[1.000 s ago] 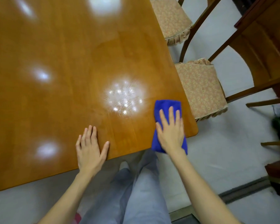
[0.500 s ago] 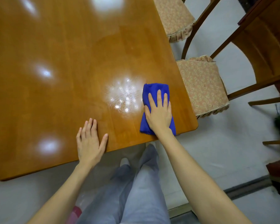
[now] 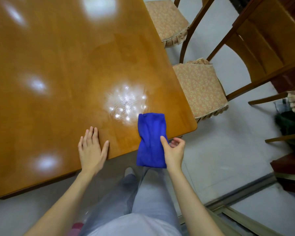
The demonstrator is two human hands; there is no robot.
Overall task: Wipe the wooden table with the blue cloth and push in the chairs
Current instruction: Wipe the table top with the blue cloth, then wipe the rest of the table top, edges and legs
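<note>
- Head view: I see the wooden worktop (image 3: pixel 58 82) filling the left and middle, glossy, with a bright glare patch (image 3: pixel 125 103) near its right end.
- The blue cloth (image 3: pixel 151 133) lies folded lengthwise at the near edge, close to the right corner. Its far half rests on the worktop and its near half hangs past the edge.
- My right hand (image 3: pixel 174 150) pinches the cloth along its right side: the thumb (image 3: pixel 163 141) sits on top of the fabric, and the other fingers are curled just beside it.
- My left hand (image 3: pixel 92 149) lies flat on the worktop near the edge, left of the cloth and apart from it, fingers (image 3: pixel 90 133) straight and close together, thumb splayed out.
- The nearer chair (image 3: pixel 199 87) stands at the worktop's right side, its patterned seat mostly out from under the top.
- The farther chair (image 3: pixel 165 19) stands beyond it along the same side, seat also largely exposed.
- Grey trousers (image 3: pixel 143 201) show below, over a pale floor (image 3: pixel 220 167).
</note>
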